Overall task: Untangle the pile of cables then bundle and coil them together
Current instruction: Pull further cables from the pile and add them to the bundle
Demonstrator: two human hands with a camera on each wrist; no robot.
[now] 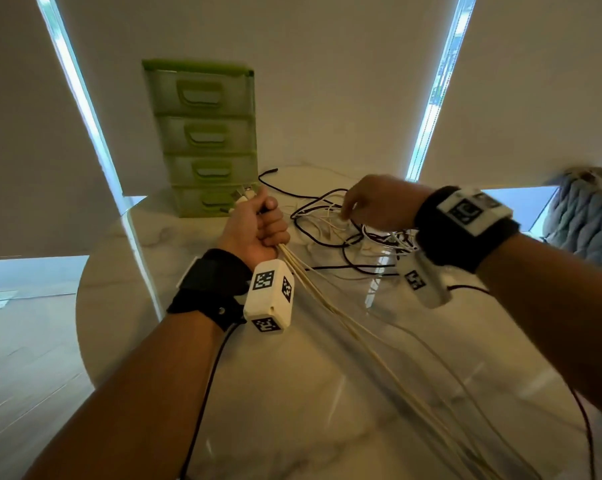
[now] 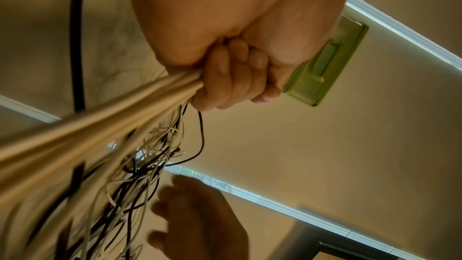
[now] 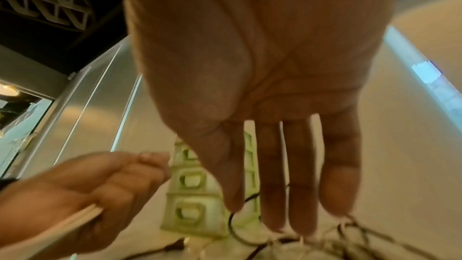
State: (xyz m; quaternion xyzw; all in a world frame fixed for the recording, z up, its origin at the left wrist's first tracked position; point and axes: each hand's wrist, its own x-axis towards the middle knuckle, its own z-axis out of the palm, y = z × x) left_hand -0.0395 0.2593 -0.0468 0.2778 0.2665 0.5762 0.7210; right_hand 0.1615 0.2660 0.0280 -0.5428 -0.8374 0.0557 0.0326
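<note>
My left hand (image 1: pixel 259 228) is raised in a fist around a bundle of cream cables (image 1: pixel 330 306), their plug ends sticking out above the fist. The strands run down to the right across the marble table (image 1: pixel 195 341). The left wrist view shows the fingers (image 2: pixel 225 78) curled tight on the cream cables (image 2: pixel 100 124). A tangled pile of black and white cables (image 1: pixel 334 223) lies on the table behind. My right hand (image 1: pixel 372 202) hovers over that pile; in the right wrist view its fingers (image 3: pixel 300 175) are straight and spread, holding nothing.
A green plastic drawer unit (image 1: pixel 206 140) stands at the back of the table, just behind my left fist. A grey knitted blanket (image 1: pixel 583 216) lies at the far right. The round table edge curves along the left, with floor below.
</note>
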